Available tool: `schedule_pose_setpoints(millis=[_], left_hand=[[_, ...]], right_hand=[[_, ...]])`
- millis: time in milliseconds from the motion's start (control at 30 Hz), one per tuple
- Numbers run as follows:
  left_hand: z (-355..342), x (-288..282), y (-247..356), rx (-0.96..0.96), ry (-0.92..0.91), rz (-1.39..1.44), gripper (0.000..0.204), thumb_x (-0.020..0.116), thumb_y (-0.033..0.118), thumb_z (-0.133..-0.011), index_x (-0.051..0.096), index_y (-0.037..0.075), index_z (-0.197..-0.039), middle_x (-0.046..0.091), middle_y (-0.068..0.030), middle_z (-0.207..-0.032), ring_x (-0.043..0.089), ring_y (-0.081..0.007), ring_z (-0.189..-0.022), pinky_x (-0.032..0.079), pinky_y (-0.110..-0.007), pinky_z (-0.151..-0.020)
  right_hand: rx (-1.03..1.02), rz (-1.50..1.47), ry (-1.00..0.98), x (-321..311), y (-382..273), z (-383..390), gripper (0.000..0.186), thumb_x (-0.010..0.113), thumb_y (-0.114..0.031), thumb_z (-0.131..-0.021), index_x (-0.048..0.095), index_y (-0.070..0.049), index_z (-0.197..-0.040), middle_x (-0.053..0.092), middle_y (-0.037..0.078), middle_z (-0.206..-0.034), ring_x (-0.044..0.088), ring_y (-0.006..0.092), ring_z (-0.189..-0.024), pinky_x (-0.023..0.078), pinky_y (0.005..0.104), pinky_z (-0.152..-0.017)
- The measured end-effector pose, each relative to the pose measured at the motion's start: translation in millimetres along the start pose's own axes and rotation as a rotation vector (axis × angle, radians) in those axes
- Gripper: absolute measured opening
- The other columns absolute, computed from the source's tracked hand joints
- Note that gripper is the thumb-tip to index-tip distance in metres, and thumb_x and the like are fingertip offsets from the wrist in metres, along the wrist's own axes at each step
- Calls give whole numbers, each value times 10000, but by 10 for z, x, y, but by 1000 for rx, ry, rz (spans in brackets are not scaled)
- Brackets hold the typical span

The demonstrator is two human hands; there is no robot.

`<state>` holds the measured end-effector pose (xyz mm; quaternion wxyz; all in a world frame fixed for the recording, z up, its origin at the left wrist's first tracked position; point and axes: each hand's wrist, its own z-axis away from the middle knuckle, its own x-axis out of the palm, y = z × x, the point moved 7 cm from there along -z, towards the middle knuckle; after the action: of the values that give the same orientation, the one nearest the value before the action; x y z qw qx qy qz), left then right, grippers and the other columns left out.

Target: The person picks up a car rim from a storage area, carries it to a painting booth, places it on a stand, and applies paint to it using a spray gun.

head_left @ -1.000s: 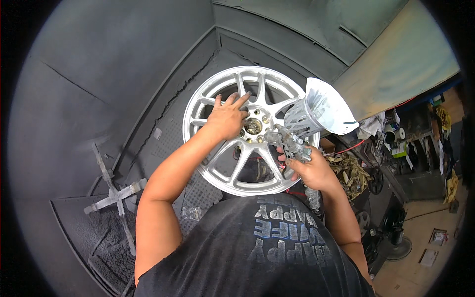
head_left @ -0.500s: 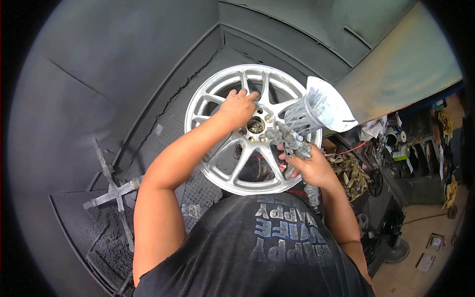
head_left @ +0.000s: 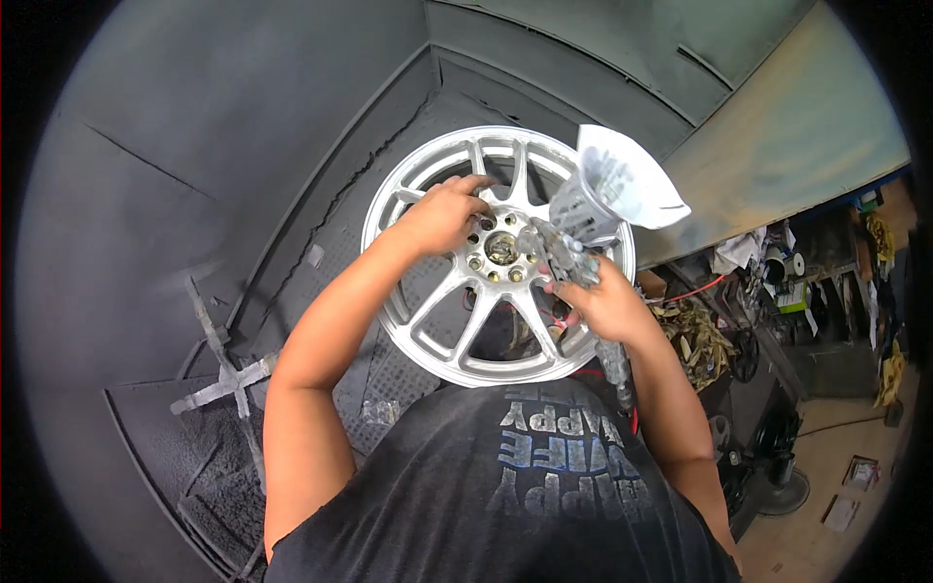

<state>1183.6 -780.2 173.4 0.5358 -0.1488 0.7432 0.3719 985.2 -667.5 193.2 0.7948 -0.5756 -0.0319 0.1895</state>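
Note:
A silver multi-spoke alloy wheel (head_left: 525, 321) lies face up in front of me, its hub hole and lug holes showing. My left hand (head_left: 447, 216) rests over the spokes left of the hub, fingers bent around a spoke; the thumb is hidden. Closed around the handle of a paint-crusted spray gun (head_left: 564, 255) is my right hand (head_left: 614, 306), above the wheel's right side. The gun's nozzle end points toward the hub. On top of it sits a clear, paint-stained cup (head_left: 580, 204) with a white paper cone (head_left: 637, 180) in its mouth.
Dark overspray covers the booth walls (head_left: 243, 126). A taped cross-shaped stand (head_left: 229, 379) is at lower left. To the right are crumpled masking paper (head_left: 702, 342), a red hose (head_left: 692, 293), cluttered shelves (head_left: 821, 282) and a fan (head_left: 780, 493).
My left hand has shifted slightly left, away from the hub. The spray gun and its cup have tipped left and upward in my right hand. The wheel has barely moved.

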Motion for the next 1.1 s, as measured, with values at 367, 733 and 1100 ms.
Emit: schedule_pose_setpoints(millis=[367,733,1100], left_hand=[[-6,44,54,-14,-44,-119,303,646,62,-774,733,95,-1062,494,-89,-1405,520,-296,-1179,442,-420,-984],[-67,129,86,-108,-153,-196,289,634,94,-773,751,114,-1036,452,-51,-1455,478,-288,-1180,430,-450,-961],[-191,260,87,-199,-158,-292,241,609,75,-782,750,46,-975,513,-47,-1405,531,-284,-1143,459,-435,-929]], right_hand=[[50,105,-24,75,-50,-485,342,596,-73,-869,582,18,-1199,688,91,-1073,685,184,-896,546,282,-503],[82,82,-25,38,-57,-441,288,614,-66,-859,632,-6,-1140,695,71,-1038,678,154,-847,535,272,-493],[42,29,-8,42,-3,-346,347,618,-71,-870,579,-11,-1209,689,64,-1071,653,146,-778,531,269,-494]])
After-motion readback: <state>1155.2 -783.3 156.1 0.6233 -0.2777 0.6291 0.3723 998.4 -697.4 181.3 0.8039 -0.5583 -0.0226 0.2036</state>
